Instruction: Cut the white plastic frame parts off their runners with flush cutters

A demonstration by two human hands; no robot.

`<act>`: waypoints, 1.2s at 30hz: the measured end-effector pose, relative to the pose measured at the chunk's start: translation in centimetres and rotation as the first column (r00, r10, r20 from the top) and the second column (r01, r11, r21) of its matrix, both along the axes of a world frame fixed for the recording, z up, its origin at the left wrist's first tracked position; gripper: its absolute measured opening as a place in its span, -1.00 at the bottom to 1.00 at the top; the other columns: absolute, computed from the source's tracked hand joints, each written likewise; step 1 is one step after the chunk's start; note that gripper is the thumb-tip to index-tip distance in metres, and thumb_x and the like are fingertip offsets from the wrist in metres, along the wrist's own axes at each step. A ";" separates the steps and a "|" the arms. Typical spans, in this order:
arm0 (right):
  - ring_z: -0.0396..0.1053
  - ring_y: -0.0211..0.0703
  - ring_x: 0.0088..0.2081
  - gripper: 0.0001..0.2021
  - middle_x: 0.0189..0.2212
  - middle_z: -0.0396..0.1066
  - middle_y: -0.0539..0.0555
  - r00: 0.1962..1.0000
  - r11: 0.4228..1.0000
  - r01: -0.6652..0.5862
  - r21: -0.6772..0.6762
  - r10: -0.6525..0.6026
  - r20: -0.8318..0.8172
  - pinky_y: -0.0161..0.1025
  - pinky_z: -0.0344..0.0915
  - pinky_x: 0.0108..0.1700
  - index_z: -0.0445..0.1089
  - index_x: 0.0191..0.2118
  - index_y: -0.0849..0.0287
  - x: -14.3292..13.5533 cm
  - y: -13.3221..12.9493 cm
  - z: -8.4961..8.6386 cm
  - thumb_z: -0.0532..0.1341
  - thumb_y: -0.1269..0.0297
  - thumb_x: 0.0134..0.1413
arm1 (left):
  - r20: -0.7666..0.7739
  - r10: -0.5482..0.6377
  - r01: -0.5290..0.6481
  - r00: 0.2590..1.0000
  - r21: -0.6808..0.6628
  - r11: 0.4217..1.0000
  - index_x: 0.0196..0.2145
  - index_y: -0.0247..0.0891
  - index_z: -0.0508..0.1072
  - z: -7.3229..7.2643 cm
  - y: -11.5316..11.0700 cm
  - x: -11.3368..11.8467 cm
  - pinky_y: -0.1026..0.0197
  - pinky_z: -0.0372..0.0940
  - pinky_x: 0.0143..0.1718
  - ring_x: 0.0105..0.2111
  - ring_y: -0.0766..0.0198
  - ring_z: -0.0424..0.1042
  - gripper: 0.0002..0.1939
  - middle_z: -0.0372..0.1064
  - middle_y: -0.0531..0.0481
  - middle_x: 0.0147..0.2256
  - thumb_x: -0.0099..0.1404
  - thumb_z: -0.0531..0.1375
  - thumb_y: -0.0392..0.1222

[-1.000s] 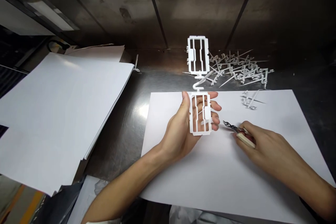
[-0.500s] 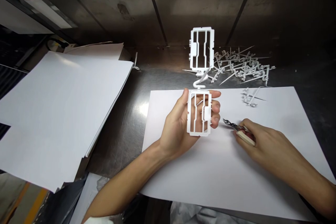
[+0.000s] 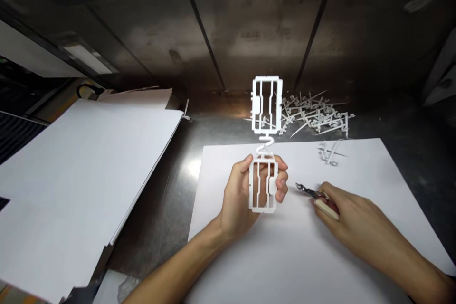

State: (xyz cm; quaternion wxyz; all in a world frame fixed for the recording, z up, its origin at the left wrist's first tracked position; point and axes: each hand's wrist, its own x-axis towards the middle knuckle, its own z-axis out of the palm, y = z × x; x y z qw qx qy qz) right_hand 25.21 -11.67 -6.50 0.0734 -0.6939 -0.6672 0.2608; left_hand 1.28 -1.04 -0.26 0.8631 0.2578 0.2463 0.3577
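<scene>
My left hand [image 3: 237,199] holds a white plastic part [image 3: 267,104] upright above the white sheet [image 3: 285,256]. Two rectangular frames with inner bars make up the part, joined by a thin curved piece. The lower frame lies against my palm, between thumb and curled fingers; the upper one stands free above the hand. My right hand [image 3: 359,228] is wrapped round nippers [image 3: 326,206] with pale and reddish handles. Their metal jaws point left toward the left hand and touch nothing.
Thin white plastic scraps [image 3: 320,116] lie in a pile on the metal table [image 3: 160,199] behind the sheet. A smaller scrap cluster [image 3: 329,156] rests on the sheet. Stacked white sheets [image 3: 81,166] are at left; a metal wall [image 3: 249,33] stands behind.
The camera view has tilted up, so most things appear lower. The upper frame of the white part faces the camera at a slightly different angle. Both hands keep their holds.
</scene>
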 end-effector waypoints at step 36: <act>0.31 -0.04 -0.22 -0.60 -0.27 0.38 0.01 0.571 0.983 0.104 -0.153 -0.185 -0.800 -0.21 0.25 -0.13 0.44 -0.14 0.09 1.9 0.3 5.2 0.17 -0.09 0.73 | -0.470 -0.059 0.211 0.880 0.278 0.937 -0.03 -0.19 0.37 -0.5 -0.4 0.4 0.36 0.31 -0.31 -0.35 0.41 0.41 -0.51 0.48 0.14 -0.27 0.30 0.55 -0.13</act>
